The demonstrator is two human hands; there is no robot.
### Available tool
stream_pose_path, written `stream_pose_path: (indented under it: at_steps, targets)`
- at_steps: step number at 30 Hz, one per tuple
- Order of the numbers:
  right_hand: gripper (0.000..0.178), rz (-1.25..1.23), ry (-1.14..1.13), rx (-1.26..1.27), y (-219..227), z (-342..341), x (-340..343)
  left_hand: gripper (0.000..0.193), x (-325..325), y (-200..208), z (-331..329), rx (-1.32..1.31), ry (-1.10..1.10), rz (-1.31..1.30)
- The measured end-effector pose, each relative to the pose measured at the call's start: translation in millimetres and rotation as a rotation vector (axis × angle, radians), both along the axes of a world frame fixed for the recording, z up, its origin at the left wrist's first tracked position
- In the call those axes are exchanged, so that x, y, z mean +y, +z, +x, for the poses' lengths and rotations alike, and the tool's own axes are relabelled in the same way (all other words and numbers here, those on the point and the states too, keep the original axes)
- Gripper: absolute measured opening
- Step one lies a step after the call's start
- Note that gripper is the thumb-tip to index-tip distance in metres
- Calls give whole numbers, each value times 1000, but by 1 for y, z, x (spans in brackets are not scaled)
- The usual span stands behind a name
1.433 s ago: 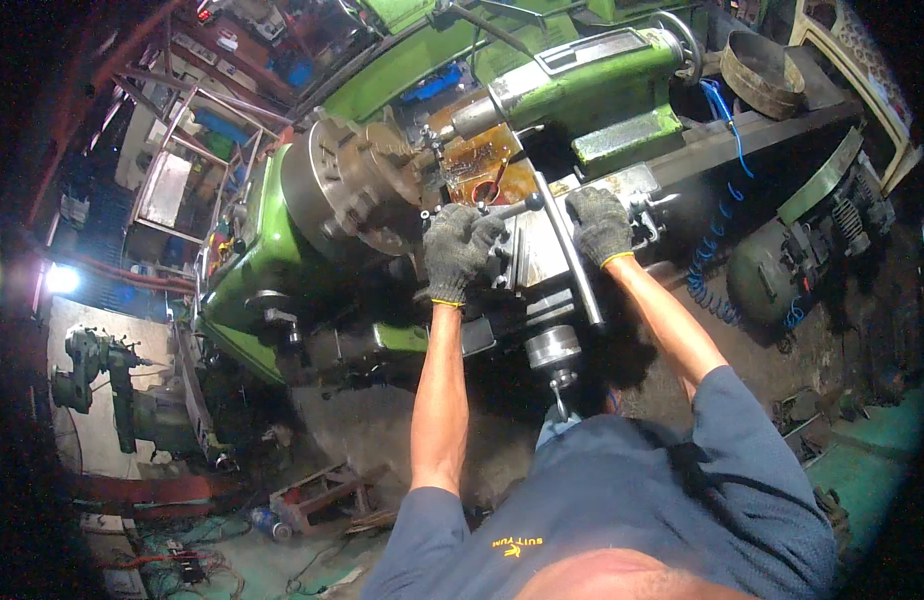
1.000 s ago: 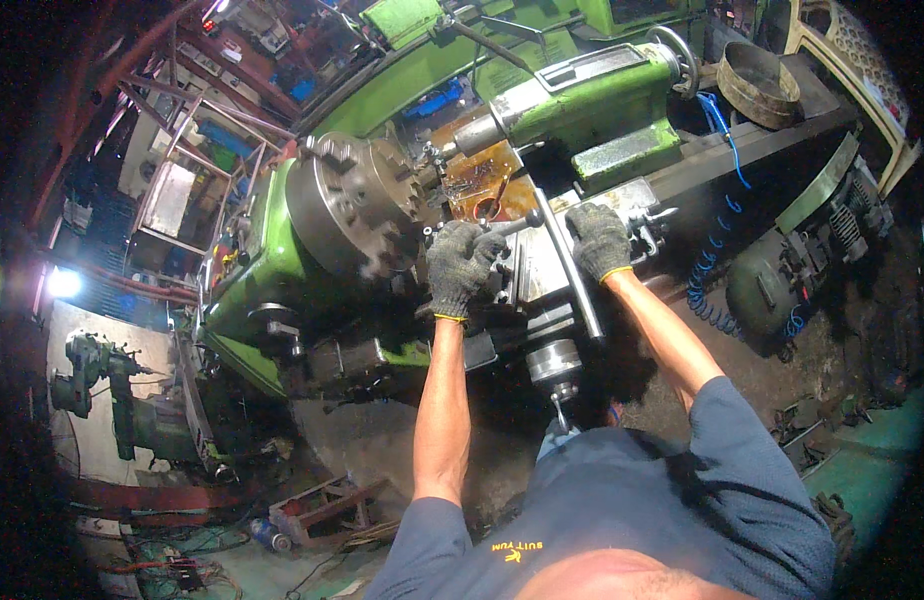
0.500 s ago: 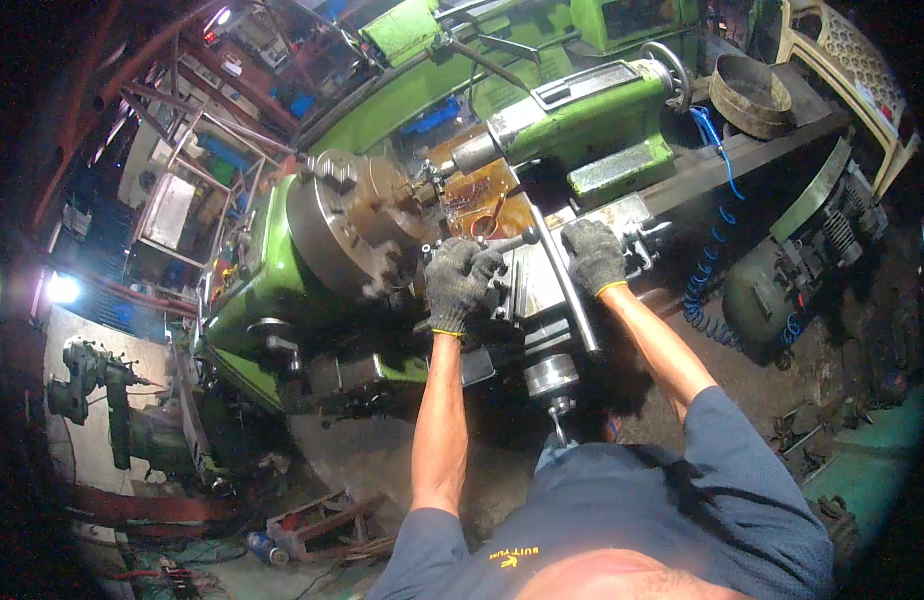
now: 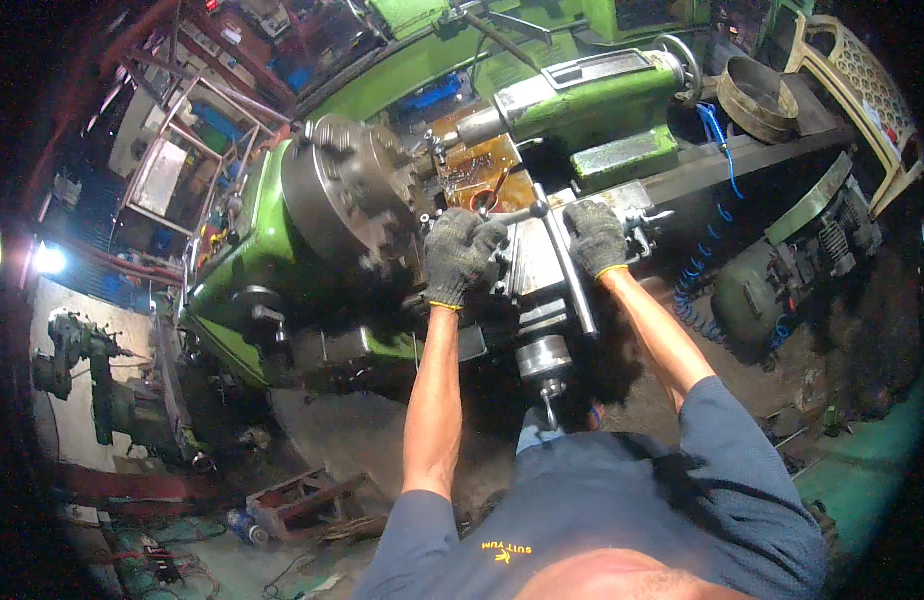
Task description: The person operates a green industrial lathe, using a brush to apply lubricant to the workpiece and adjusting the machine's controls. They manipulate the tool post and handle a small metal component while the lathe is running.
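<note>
Both my hands wear dark grey knit gloves with yellow cuffs, over the carriage of a green metal lathe. My left hand [image 4: 462,255] is closed beside the tool post, next to the big round chuck [image 4: 332,190]; whatever its fingers grip is hidden. My right hand [image 4: 597,240] bends its fingers, held together, over the carriage's right side; what lies under them is hidden. Between my hands slants a long steel bar [image 4: 567,265], with a lever's ball knob [image 4: 539,210] by its upper part. Nearer my body is a steel dial with a crank [image 4: 544,355]. The chuck jaws look blurred.
Behind the carriage stands the green tailstock [image 4: 592,95] with its handwheel [image 4: 679,70]. A brown oily tray area [image 4: 482,175] lies below the spindle line. At right are a round metal ring [image 4: 757,98], a coiled blue hose [image 4: 697,285] and a green tank [image 4: 747,305].
The view has shifted slightly, moving the machine a little left in the picture. Both hands keep their places on the carriage.
</note>
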State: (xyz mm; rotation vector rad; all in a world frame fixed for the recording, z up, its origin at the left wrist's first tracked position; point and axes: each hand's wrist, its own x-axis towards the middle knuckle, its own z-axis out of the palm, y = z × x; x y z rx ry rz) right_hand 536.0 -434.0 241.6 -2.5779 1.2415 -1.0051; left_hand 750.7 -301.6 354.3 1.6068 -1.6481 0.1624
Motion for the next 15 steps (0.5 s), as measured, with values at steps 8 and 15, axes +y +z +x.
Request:
stream_pose_path:
  at_steps: [8, 15]
  targets:
    - [10, -30, 34, -54, -2, -2, -1, 37, 4, 4, -7, 144, -26, -17]
    - [14, -121, 42, -109, 5, 6, 5, 34, 5, -4, 5, 112, -23, -32]
